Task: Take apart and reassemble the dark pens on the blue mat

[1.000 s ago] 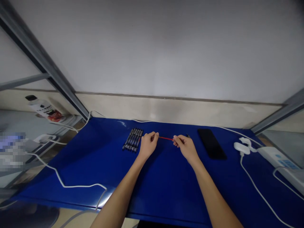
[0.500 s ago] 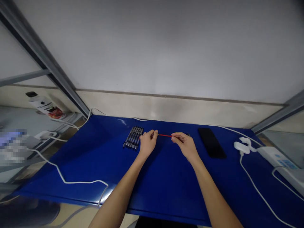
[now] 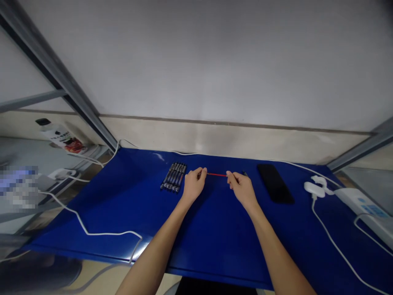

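Note:
A thin red rod, like a pen refill (image 3: 216, 175), spans between my two hands over the blue mat (image 3: 211, 229). My left hand (image 3: 194, 184) is closed in a pinch on its left end. My right hand (image 3: 241, 187) is closed round its right end, with a small dark part showing just past the fingers, perhaps a pen barrel. A row of several black pens (image 3: 173, 177) lies side by side just left of my left hand.
A black phone (image 3: 275, 183) lies flat to the right of my right hand. Farther right are a white charger (image 3: 313, 188) and a white power strip (image 3: 362, 205). A white cable (image 3: 92, 231) loops across the mat's left front. A bottle (image 3: 59, 135) stands at far left.
Both hands and the red rod kept their hold and place on the mat; only the view shifted slightly, and the fingers adjusted a little.

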`<action>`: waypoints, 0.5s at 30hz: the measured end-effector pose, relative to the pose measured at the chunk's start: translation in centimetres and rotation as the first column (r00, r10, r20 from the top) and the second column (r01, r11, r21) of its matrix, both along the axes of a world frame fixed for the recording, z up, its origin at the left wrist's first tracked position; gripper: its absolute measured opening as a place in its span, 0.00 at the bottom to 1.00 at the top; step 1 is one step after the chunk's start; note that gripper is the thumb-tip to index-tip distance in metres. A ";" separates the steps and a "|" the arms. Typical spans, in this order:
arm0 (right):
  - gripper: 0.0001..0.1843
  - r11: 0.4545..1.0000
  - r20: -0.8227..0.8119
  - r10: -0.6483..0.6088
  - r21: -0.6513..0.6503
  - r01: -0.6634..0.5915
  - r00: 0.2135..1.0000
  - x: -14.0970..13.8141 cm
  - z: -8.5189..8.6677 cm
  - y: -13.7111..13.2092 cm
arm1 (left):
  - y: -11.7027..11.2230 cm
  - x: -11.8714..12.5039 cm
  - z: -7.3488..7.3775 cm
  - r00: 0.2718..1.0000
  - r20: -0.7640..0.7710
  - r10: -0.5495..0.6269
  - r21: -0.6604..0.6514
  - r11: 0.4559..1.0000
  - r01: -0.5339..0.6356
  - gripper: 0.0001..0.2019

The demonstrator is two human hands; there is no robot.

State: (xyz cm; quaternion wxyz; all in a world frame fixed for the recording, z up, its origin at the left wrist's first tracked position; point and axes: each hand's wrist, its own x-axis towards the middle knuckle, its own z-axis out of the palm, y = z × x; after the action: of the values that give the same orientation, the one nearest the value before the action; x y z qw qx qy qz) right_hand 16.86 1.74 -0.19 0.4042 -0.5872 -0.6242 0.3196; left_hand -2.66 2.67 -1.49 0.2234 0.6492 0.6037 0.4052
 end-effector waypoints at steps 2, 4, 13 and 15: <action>0.21 1.000 -0.053 0.023 0.012 -0.023 0.998 0.1 -0.2 0.2 | 0.0 0.0 0.0 1.000 0.005 0.005 -0.003 1.000 -0.005 0.21; 0.17 0.999 -0.135 0.043 0.023 -0.040 0.990 0.2 -0.3 0.4 | 0.1 0.0 0.0 1.000 0.012 0.010 -0.005 1.000 -0.010 0.21; 0.26 0.998 -0.119 0.029 -0.056 -0.035 0.993 0.4 -0.1 0.2 | -0.1 0.1 0.1 0.999 0.040 0.002 -0.017 1.000 -0.001 0.22; 0.22 0.998 -0.123 0.044 -0.029 -0.047 0.992 0.4 -0.4 0.4 | -0.1 0.1 0.1 0.999 0.044 0.008 -0.019 1.000 -0.007 0.22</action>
State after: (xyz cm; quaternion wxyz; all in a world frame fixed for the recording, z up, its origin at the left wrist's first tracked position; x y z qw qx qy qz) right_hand 17.25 2.15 -0.55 0.4248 -0.5585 -0.6065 0.3739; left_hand -2.54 2.59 -1.37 0.2410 0.6358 0.6048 0.4147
